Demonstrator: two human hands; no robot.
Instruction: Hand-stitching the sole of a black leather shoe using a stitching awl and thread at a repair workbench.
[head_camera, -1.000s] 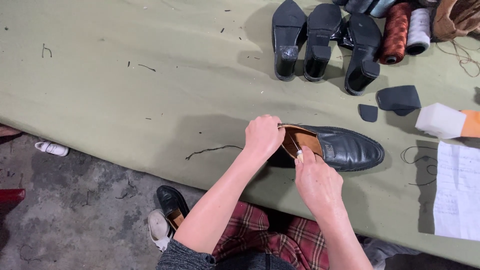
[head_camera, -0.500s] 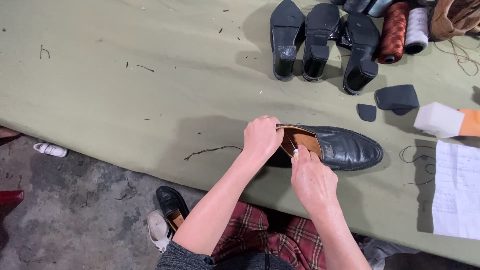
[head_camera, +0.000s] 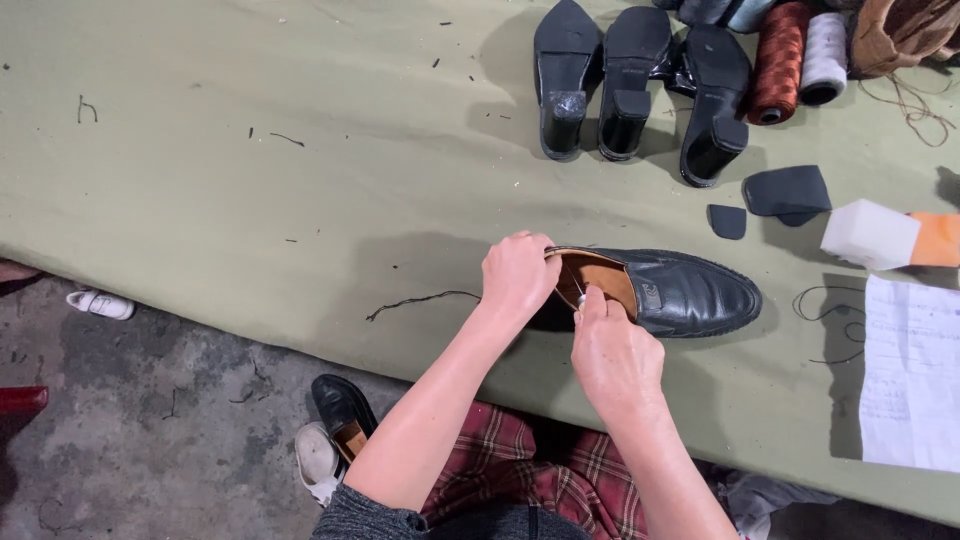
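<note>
A black leather loafer (head_camera: 690, 292) with a tan lining lies on its sole on the green table (head_camera: 300, 180), toe pointing right. My left hand (head_camera: 518, 275) grips the heel end of the shoe. My right hand (head_camera: 612, 350) is at the near rim of the opening, with thumb and finger pinched on something small and pale inside the shoe; what it is I cannot tell.
Three black heeled soles (head_camera: 630, 80) lie upside down at the back. Beside them stand brown (head_camera: 778, 62) and white (head_camera: 825, 45) thread spools. Black patches (head_camera: 788, 190), a white-orange block (head_camera: 885, 235) and a paper sheet (head_camera: 912, 370) lie right. Another shoe (head_camera: 342, 418) sits on the floor.
My right hand has shifted slightly up toward the shoe's opening, fingertips now inside the rim. The left hand and the shoe stay in place.
</note>
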